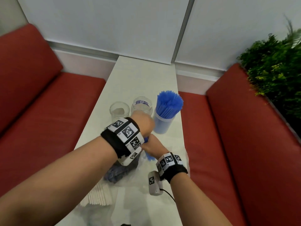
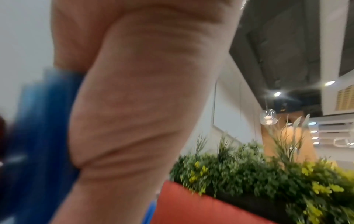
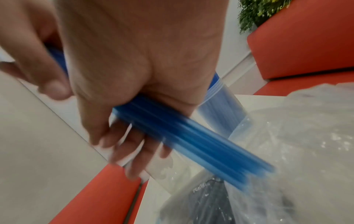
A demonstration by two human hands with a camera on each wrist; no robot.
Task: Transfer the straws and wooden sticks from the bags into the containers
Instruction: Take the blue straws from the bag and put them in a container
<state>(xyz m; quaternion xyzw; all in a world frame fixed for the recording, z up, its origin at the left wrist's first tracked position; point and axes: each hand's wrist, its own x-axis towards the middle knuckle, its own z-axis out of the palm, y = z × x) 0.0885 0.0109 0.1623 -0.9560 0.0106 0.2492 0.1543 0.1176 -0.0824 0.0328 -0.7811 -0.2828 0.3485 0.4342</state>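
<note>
My right hand grips a bundle of blue straws above the mouth of a clear plastic bag on the table. Just above it, my left hand holds the bundle's upper end, where the blurred blue straws show beside the palm. A clear cup at the right stands full of upright blue straws. Two empty glass jars stand left of it. Pale wooden sticks lie at the near left.
Dark straws lie in a bag under my left wrist. The narrow white table runs between two red benches. A green plant sits behind the right bench.
</note>
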